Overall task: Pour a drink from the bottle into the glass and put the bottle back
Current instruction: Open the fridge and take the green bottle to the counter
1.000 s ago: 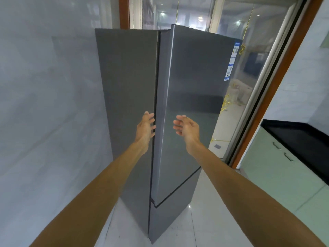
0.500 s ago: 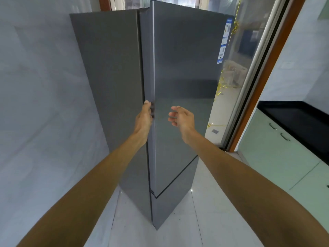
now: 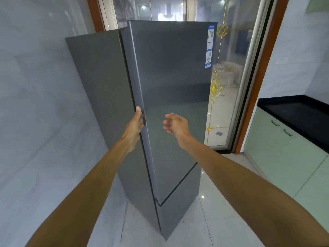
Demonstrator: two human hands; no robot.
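Observation:
A tall grey fridge (image 3: 174, 97) stands in front of me, its upper door cracked a little away from the body along the left edge. My left hand (image 3: 136, 123) grips that door edge at mid height, fingers curled into the gap. My right hand (image 3: 175, 123) hovers in front of the door face, fingers loosely bent, holding nothing and not touching the door. No bottle or glass is in view.
A pale tiled wall (image 3: 41, 122) runs close on the left. A glass sliding door (image 3: 231, 82) with a brown frame stands behind the fridge. A black counter (image 3: 299, 113) over green cabinets (image 3: 284, 154) lies to the right. White floor tiles (image 3: 210, 220) spread below.
My left hand has reached the fridge door's left edge and curled round it. The door edge now stands slightly off the body. My view has tipped up to show the fridge top.

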